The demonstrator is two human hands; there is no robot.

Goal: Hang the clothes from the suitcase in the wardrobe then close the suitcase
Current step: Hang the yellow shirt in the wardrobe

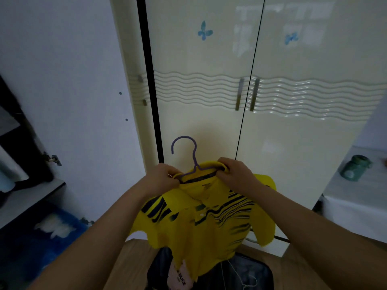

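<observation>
A yellow polo shirt [201, 225] with dark stripes hangs in front of me on a purple hanger [189, 151]. My left hand [162, 176] grips the collar and the hanger's left shoulder. My right hand [234, 170] grips the collar at the right shoulder. The hook stands upright above the collar. Below the shirt lies the open dark suitcase [247, 273] on the wooden floor, with a pink garment [182, 279] and a white wire hanger [249, 281] in it. The cream wardrobe [209, 97] stands right ahead, its two middle doors shut and its leftmost door open.
A dark gap [149, 80] shows beside the wardrobe's open left door [83, 101]. Metal handles [239, 94] sit at mid-height. A shelf unit [25, 195] with a blue crate [41, 233] stands on the left. A white surface with a green jar [356, 168] is on the right.
</observation>
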